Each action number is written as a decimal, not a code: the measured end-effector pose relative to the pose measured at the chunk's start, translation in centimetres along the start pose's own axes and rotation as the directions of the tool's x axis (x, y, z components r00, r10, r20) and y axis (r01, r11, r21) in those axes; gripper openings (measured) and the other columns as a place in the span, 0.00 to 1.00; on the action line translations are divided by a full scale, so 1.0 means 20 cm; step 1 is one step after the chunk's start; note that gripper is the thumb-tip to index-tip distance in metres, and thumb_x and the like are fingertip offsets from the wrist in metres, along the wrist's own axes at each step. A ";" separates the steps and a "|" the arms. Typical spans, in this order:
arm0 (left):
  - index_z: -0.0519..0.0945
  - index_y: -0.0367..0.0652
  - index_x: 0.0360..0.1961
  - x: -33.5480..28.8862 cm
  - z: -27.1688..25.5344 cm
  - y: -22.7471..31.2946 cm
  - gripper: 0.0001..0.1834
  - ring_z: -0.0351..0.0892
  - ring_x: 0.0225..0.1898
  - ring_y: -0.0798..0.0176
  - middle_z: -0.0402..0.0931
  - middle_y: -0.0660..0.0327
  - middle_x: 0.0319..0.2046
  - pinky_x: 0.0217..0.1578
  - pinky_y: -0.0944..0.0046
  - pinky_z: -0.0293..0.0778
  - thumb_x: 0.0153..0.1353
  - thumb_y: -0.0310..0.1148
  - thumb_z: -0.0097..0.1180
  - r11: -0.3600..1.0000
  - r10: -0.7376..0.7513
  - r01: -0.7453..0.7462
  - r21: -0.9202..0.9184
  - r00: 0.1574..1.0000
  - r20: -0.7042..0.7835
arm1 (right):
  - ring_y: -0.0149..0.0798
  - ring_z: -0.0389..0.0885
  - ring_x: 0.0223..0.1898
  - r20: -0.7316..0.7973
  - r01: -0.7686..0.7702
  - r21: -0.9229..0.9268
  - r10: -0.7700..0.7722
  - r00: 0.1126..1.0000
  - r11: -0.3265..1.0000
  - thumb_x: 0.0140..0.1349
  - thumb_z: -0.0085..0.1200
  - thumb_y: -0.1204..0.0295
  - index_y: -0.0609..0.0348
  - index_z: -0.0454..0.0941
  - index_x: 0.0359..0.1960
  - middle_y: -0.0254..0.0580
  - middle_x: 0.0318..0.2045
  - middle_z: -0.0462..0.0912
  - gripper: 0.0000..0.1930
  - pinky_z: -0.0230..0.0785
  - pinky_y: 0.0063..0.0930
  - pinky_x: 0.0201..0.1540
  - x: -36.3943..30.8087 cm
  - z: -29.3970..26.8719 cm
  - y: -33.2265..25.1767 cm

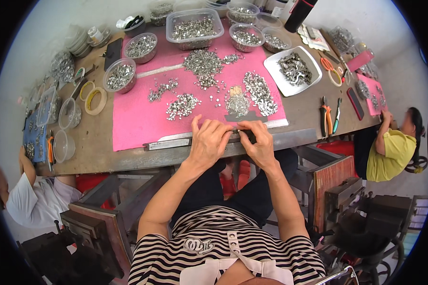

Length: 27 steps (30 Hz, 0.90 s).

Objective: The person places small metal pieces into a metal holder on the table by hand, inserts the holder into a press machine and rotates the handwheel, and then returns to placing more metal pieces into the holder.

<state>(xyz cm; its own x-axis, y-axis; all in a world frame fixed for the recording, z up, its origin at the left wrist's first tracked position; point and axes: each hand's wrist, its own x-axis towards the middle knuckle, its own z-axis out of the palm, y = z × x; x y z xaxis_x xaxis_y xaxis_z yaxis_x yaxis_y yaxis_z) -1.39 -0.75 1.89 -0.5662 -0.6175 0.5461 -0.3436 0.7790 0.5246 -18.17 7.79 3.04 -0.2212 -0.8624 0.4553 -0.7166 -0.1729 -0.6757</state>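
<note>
My left hand (208,139) and my right hand (257,142) meet at the table's front edge, over a metal strip (171,144). Both hands have thumb and forefinger pinched together around something small and dark, mostly hidden by the fingertips. Just beyond them, on a pink mat (133,114), lies a heap of thin silvery pins (238,105). A pile of small shiny metal pieces (261,92) spreads to its right. Farther left sits another pile of silvery pieces (183,106), and a larger heap (202,63) lies toward the back.
Plastic tubs of metal parts (195,29) line the back. A white tray (281,84) holds dark linked pieces. Orange-handled pliers (326,117) lie at right, tape rolls (96,101) at left. People sit at both sides, one in a yellow shirt (395,149), one in a white shirt (40,199).
</note>
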 end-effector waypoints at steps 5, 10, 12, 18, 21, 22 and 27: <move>0.86 0.46 0.38 -0.01 0.02 -0.01 0.08 0.79 0.40 0.59 0.80 0.64 0.33 0.62 0.43 0.61 0.58 0.33 0.69 0.999 0.029 -0.029 0.046 0.999 -0.016 | 0.45 0.84 0.44 -0.031 0.103 -0.068 -0.106 0.994 0.992 0.57 0.64 0.83 0.60 0.83 0.46 0.42 0.40 0.87 0.14 0.71 0.35 0.51 -0.02 0.02 0.02; 0.86 0.46 0.38 -0.01 0.03 0.01 0.10 0.79 0.40 0.59 0.80 0.64 0.33 0.61 0.43 0.61 0.57 0.35 0.71 1.000 0.013 -0.012 0.028 0.999 -0.044 | 0.45 0.82 0.42 -0.021 0.098 -0.047 -0.099 0.995 0.994 0.59 0.63 0.81 0.60 0.83 0.43 0.42 0.38 0.86 0.11 0.70 0.37 0.48 0.03 0.01 0.03; 0.86 0.46 0.38 0.00 0.03 0.04 0.11 0.78 0.39 0.59 0.79 0.64 0.32 0.61 0.43 0.60 0.56 0.37 0.71 0.997 -0.011 0.015 0.070 0.998 -0.061 | 0.46 0.79 0.39 -0.042 0.098 -0.067 -0.101 0.994 0.993 0.60 0.63 0.79 0.59 0.83 0.40 0.42 0.34 0.82 0.07 0.67 0.39 0.45 0.11 0.02 0.05; 0.85 0.46 0.39 0.02 0.06 0.05 0.11 0.77 0.38 0.58 0.79 0.64 0.32 0.62 0.43 0.58 0.57 0.37 0.71 0.993 -0.019 0.025 0.113 0.998 -0.055 | 0.46 0.78 0.39 0.025 0.132 -0.210 -0.130 0.991 0.969 0.59 0.64 0.76 0.58 0.84 0.37 0.40 0.32 0.79 0.05 0.66 0.40 0.44 0.29 0.14 0.15; 0.85 0.45 0.39 0.01 0.07 0.03 0.09 0.78 0.38 0.58 0.79 0.63 0.32 0.62 0.43 0.58 0.60 0.35 0.69 0.998 -0.026 0.030 0.047 0.997 -0.075 | 0.45 0.78 0.38 0.046 0.155 -0.264 -0.148 0.988 0.952 0.59 0.64 0.77 0.58 0.84 0.38 0.39 0.32 0.80 0.06 0.65 0.39 0.44 0.33 0.17 0.17; 0.85 0.45 0.39 0.01 0.07 0.03 0.09 0.78 0.38 0.58 0.79 0.63 0.32 0.62 0.43 0.58 0.60 0.35 0.69 0.998 -0.028 0.032 0.046 0.997 -0.073 | 0.45 0.78 0.38 0.034 0.183 -0.277 -0.181 0.983 0.943 0.59 0.64 0.77 0.58 0.84 0.38 0.39 0.31 0.79 0.06 0.64 0.39 0.44 0.34 0.17 0.15; 0.86 0.45 0.40 0.01 0.07 0.01 0.06 0.78 0.38 0.59 0.79 0.64 0.31 0.62 0.42 0.59 0.64 0.32 0.64 0.999 -0.050 0.050 -0.004 0.993 -0.110 | 0.45 0.77 0.38 0.049 0.178 -0.189 -0.171 0.984 0.966 0.61 0.61 0.77 0.59 0.82 0.37 0.40 0.32 0.79 0.04 0.63 0.38 0.44 0.22 0.02 0.08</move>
<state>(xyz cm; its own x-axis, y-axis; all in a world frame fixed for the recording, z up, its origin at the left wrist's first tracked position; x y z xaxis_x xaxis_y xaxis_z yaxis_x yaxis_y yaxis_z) -2.63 -0.44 1.20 -0.4622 -0.6639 0.5879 -0.3684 0.7468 0.5537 -19.94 3.57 3.63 -0.0624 -0.8422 0.5355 -0.8564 -0.2303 -0.4620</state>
